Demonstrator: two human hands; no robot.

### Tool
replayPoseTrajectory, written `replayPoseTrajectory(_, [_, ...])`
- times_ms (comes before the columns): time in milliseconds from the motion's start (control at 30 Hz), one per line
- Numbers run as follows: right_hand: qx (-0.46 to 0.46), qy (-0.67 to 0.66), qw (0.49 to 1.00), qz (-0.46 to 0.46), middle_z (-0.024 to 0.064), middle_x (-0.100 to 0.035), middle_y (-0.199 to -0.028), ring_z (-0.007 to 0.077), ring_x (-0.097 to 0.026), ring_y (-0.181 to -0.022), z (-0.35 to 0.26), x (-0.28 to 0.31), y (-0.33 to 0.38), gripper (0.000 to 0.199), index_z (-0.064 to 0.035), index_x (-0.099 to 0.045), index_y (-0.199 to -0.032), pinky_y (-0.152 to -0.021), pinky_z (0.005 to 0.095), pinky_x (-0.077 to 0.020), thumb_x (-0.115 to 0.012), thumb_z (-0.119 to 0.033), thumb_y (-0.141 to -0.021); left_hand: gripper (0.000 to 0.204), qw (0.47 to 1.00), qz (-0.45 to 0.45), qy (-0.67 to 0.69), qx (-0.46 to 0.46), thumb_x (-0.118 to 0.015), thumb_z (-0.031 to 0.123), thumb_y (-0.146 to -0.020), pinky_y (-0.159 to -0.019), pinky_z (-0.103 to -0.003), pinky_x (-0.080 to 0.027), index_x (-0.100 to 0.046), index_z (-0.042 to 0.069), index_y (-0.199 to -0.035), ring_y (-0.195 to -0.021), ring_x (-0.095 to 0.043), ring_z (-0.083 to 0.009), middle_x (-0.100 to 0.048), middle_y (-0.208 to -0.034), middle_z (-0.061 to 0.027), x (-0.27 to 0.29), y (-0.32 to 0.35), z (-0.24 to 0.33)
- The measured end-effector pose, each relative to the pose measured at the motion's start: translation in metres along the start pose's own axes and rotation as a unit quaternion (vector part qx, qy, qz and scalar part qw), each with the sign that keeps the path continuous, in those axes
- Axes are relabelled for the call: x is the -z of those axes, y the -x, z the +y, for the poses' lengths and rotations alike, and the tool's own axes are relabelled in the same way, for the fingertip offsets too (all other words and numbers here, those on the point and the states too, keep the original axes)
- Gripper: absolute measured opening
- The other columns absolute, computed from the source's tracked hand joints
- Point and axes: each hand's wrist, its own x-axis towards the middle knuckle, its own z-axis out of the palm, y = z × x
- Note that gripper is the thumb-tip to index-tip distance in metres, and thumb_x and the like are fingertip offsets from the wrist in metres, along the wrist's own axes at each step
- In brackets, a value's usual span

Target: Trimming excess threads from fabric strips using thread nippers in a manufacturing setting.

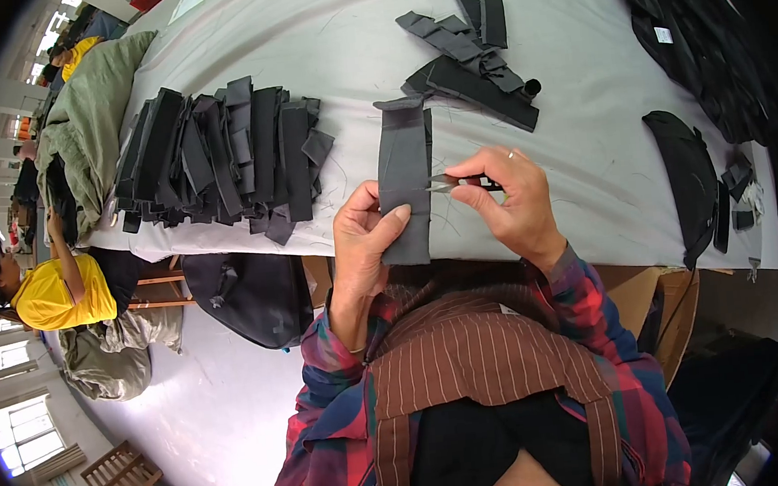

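Note:
My left hand (pixel 362 233) pinches a long dark grey fabric strip (pixel 404 172) near its lower end and holds it upright over the table's near edge. My right hand (pixel 508 197) grips small thread snips (pixel 454 182), their tip touching the strip's right edge about halfway up. The strip's top end is folded over. Both forearms, in plaid sleeves, come up from the lower edge.
A grey table (pixel 343 34) carries a large stack of dark strips (pixel 224 156) at the left, a smaller heap (pixel 474 55) behind the hands, and black fabric pieces (pixel 693 170) at the right. A person in a yellow shirt (pixel 55 291) works at the far left. A black bag (pixel 250 297) hangs below the table.

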Motion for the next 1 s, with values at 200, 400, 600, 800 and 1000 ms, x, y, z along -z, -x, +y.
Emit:
replayPoseTrajectory(200, [0.06,0.07,0.995,-0.04,0.0023,-0.062,-0.073,0.0198,-0.055,-0.064,-0.001,0.001,0.0,0.012,-0.0087,-0.067,-0.083,-0.062,0.0299,-0.0358,-0.073,-0.011,-0.073,0.013,0.999,-0.014,0.038,0.018,-0.06,-0.002,-0.084,-0.068,-0.023,-0.051,-0.055,0.002,-0.095,-0.075,-0.061,-0.0084,-0.063,-0.09,-0.0057,-0.001,0.002,0.004])
replayPoseTrajectory(400, [0.084,0.054,0.994,0.034,-0.0021,-0.061,-0.07,0.0166,-0.052,-0.06,0.001,0.004,-0.004,0.017,-0.0119,-0.066,-0.085,-0.058,0.0302,-0.0318,-0.075,-0.016,-0.072,0.014,1.0,-0.001,0.025,0.014,-0.06,-0.002,-0.084,-0.07,-0.024,-0.052,-0.055,0.002,-0.096,-0.075,-0.061,-0.0093,-0.063,-0.089,-0.0062,-0.003,0.003,0.008])
replayPoseTrajectory(600, [0.062,0.022,0.998,0.005,-0.0005,-0.063,-0.075,0.0172,-0.054,-0.06,-0.008,0.002,-0.006,0.014,-0.0106,-0.066,-0.086,-0.058,0.0308,-0.0343,-0.072,-0.015,-0.074,0.016,1.0,-0.025,0.005,-0.013,-0.06,-0.004,-0.084,-0.071,-0.024,-0.052,-0.055,0.001,-0.098,-0.078,-0.061,-0.0095,-0.063,-0.093,-0.0066,-0.002,0.002,0.006])
replayPoseTrajectory(800, [0.014,0.006,0.999,-0.046,0.0019,-0.063,-0.072,0.0197,-0.057,-0.061,-0.01,-0.011,-0.007,0.011,-0.0092,-0.065,-0.084,-0.057,0.0318,-0.0367,-0.069,-0.017,-0.077,0.016,0.996,-0.019,-0.073,-0.045,-0.059,-0.005,-0.084,-0.073,-0.019,-0.047,-0.059,-0.001,-0.099,-0.081,-0.057,-0.0056,-0.06,-0.094,-0.0012,-0.003,0.001,0.001])
replayPoseTrajectory(1000, [0.074,0.042,0.996,-0.02,0.0016,-0.061,-0.069,0.0214,-0.055,-0.059,-0.012,-0.02,-0.008,0.009,-0.0111,-0.065,-0.082,-0.056,0.033,-0.0366,-0.069,-0.016,-0.076,0.015,0.997,-0.013,-0.076,-0.023,-0.06,-0.005,-0.084,-0.071,-0.018,-0.046,-0.06,-0.001,-0.098,-0.082,-0.055,-0.0039,-0.06,-0.093,0.0,-0.001,0.001,-0.003])
